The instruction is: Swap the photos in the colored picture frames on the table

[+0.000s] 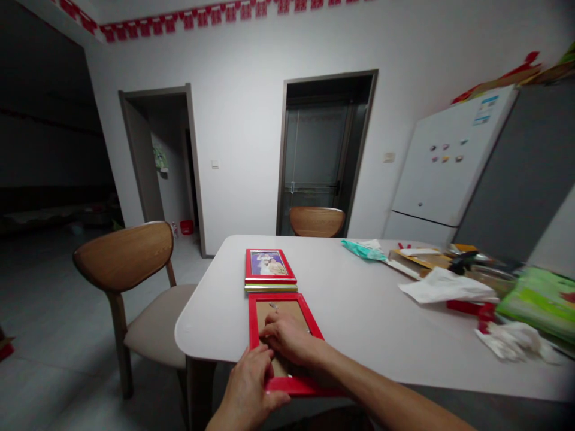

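Note:
A red picture frame [313, 317] lies back side up at the table's near edge, its brown backing board [291, 307] facing me. A small metal hanger [273, 306] shows near the top of the board. My left hand [251, 383] grips the frame's lower left corner, thumb along the bottom rim. Over the board, my right hand [290, 338] has its fingers curled and pressed together near the left inner edge; whatever is under the fingertips is hidden. Just beyond, touching or nearly so, sits a stack of picture frames [271, 280], the top one red with a photo of people.
On the table's [359, 323] right side are a teal packet [365, 250], white paper [447, 286], a green bag [541, 302] and crumpled tissue [516, 341]. One wooden chair [130, 257] stands left, another chair [317, 221] behind the table. A fridge [449, 158] stands at the back right.

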`<state>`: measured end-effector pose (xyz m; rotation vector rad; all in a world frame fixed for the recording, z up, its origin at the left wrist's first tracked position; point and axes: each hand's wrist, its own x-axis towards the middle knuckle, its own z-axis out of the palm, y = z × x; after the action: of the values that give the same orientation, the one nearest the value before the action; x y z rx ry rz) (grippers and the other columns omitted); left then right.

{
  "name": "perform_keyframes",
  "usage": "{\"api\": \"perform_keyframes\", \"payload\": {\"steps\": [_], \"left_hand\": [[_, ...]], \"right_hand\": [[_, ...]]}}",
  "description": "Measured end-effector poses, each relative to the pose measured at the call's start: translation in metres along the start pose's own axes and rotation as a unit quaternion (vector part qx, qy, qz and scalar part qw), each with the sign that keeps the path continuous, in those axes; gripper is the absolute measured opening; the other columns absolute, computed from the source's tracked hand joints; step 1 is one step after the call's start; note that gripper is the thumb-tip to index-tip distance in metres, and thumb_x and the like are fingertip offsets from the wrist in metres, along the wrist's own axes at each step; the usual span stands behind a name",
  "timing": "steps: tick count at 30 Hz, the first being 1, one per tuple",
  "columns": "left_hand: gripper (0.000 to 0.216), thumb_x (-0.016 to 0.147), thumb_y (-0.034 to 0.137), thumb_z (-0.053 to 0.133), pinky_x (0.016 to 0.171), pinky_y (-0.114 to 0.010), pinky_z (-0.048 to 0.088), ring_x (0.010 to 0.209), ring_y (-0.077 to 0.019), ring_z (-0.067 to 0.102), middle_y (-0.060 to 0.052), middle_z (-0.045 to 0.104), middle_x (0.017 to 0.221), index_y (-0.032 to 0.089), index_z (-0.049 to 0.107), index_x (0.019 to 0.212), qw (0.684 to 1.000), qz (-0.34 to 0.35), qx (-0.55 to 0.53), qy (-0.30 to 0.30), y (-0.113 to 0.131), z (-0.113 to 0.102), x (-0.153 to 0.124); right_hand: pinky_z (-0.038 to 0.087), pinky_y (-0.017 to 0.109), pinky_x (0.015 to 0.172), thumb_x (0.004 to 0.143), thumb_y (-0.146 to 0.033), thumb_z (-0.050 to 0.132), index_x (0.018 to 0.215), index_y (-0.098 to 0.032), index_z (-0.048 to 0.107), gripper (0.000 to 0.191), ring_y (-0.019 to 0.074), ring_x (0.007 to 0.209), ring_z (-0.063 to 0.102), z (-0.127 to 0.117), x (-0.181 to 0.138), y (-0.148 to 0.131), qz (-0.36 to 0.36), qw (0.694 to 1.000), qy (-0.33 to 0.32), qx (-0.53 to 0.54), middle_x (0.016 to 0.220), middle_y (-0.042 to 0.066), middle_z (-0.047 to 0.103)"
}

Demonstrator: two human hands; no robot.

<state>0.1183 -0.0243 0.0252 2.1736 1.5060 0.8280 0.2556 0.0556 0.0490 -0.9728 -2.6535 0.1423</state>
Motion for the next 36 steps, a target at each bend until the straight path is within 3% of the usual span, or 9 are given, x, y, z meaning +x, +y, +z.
{"api": "perform_keyframes", "payload": {"steps": [7, 10, 15, 26, 31, 36], "left_hand": [[0.051, 0.047, 0.025, 0.074, 0.081, -0.031, 0.041, 0.092, -0.0212, 0.052, -0.006, 0.060, 0.095, 0.017, 0.058, 0.095, 1.000, 0.009, -0.015, -0.001, 0.004, -0.002, -0.003], [0.048, 0.046, 0.025, 0.075, 0.081, -0.032, 0.041, 0.091, -0.0218, 0.052, -0.005, 0.061, 0.090, 0.017, 0.059, 0.091, 1.000, 0.007, -0.019, -0.002, 0.005, -0.002, -0.004], [0.057, 0.048, 0.022, 0.074, 0.078, -0.031, 0.042, 0.084, -0.0205, 0.053, -0.004, 0.061, 0.083, 0.014, 0.055, 0.101, 1.000, 0.017, -0.022, 0.000, 0.004, 0.000, -0.005], [0.055, 0.048, 0.022, 0.073, 0.078, -0.032, 0.042, 0.083, -0.0209, 0.052, -0.004, 0.060, 0.083, 0.016, 0.055, 0.099, 1.000, 0.018, -0.018, 0.008, 0.003, 0.000, -0.004], [0.051, 0.045, 0.022, 0.075, 0.077, -0.033, 0.042, 0.083, -0.0216, 0.052, -0.004, 0.060, 0.082, 0.016, 0.057, 0.093, 1.000, 0.019, 0.000, 0.000, 0.005, 0.000, -0.003], [0.054, 0.046, 0.024, 0.075, 0.079, -0.036, 0.042, 0.084, -0.0231, 0.053, -0.005, 0.061, 0.083, 0.014, 0.056, 0.096, 1.000, 0.016, 0.017, -0.005, 0.008, 0.000, -0.005]], "right_hand": [[0.033, 0.025, 0.074, 0.069, -0.017, 0.048, 0.070, -0.019, 0.065, 0.017, 0.0108, 0.068, 0.049, 0.013, 0.011, 0.008, 0.039, 0.992, 0.028, 0.116, 0.069, 0.001, 0.059], [0.035, 0.022, 0.069, 0.067, -0.017, 0.049, 0.067, -0.018, 0.064, 0.015, 0.0103, 0.067, 0.050, 0.014, 0.010, 0.008, 0.059, 0.985, 0.031, 0.156, 0.068, 0.000, 0.060], [0.036, 0.019, 0.055, 0.064, -0.017, 0.049, 0.066, -0.016, 0.064, 0.015, 0.0092, 0.058, 0.051, 0.015, 0.014, 0.009, 0.125, 0.970, -0.010, 0.207, 0.064, 0.000, 0.062], [0.037, 0.019, 0.054, 0.063, -0.023, 0.057, 0.071, -0.017, 0.064, 0.012, 0.0107, 0.060, 0.054, 0.014, 0.021, 0.011, 0.173, 0.965, 0.031, 0.194, 0.068, 0.000, 0.064], [0.037, 0.020, 0.059, 0.072, -0.027, 0.047, 0.080, -0.015, 0.063, 0.022, 0.0130, 0.069, 0.055, 0.010, 0.022, 0.035, 0.243, 0.952, 0.108, 0.149, 0.080, 0.005, 0.065], [0.031, 0.021, 0.053, 0.070, -0.032, 0.051, 0.065, -0.018, 0.063, 0.019, 0.0126, 0.060, 0.053, 0.015, 0.031, 0.055, 0.307, 0.939, 0.114, 0.103, 0.067, 0.004, 0.065]]}}
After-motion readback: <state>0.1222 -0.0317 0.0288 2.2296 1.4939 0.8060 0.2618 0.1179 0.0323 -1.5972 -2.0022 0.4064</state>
